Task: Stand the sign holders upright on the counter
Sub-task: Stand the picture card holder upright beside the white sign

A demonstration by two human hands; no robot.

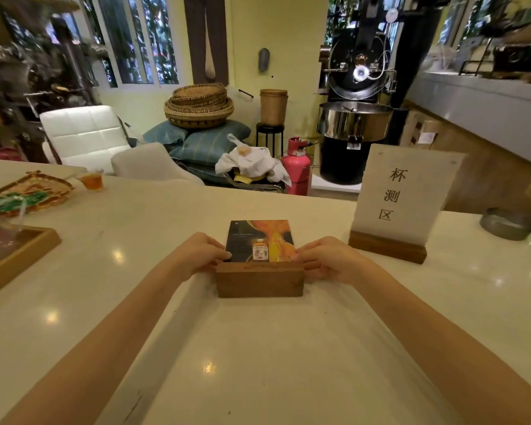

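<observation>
Gripping the ends of a rectangular dark-wood base (pixel 259 279), the left hand (pixel 203 256) and right hand (pixel 325 259) curl closed around it on the glossy cream counter (pixel 258 363). Its printed orange-and-black card (pixel 260 239) tilts away between the hands. Beyond the right hand, a second sign holder (pixel 402 204) stands upright, pale textured sheet in a wooden block.

Counter (pixel 258 348): near sign holder (pixel 259 279) at centre, left hand (pixel 207 254) and right hand (pixel 324 260) touching its two ends; second sign holder (pixel 393 210) upright, right and slightly behind; tray (pixel 28 190) far left; dish (pixel 508 223) far right.
</observation>
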